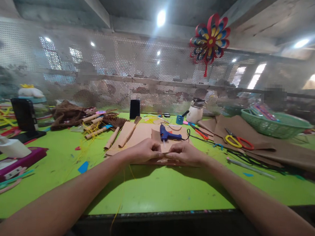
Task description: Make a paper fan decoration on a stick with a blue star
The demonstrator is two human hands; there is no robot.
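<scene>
1. Green table [154, 191] runs under my arms, with a mesh screen [123, 67] behind it and a pinwheel [210, 33] hanging high on the right.
2. Both my hands meet over the middle of the table, at the near edge of a cardboard sheet [138, 134].
3. My left hand [145, 150] is curled. Its thumb and forefinger are pressed narrow onto a small brown piece [165, 154], and the other fingers are folded under.
4. My right hand [185, 153] mirrors it, pinching the same piece from the other end, its fingertips almost touching those of the left.
5. The piece sits between the two sets of fingertips, low over the cardboard. It is too small for me to tell its shape, or whether it touches the sheet.
6. Both forearms stretch forward from the bottom corners and converge, wrists low near the table, knuckles up.
7. A yellow strand [124, 179] hangs by my left wrist and trails over the table's near edge. I cannot tell whether my fingers hold it.
8. A blue glue gun [165, 134] lies on the cardboard just beyond my fingers.
9. Scissors [237, 141] lie on brown paper to the right, near a green basket [266, 126].
10. Paper rolls [112, 137] lie left of the cardboard, and a phone [134, 109] stands behind it.
</scene>
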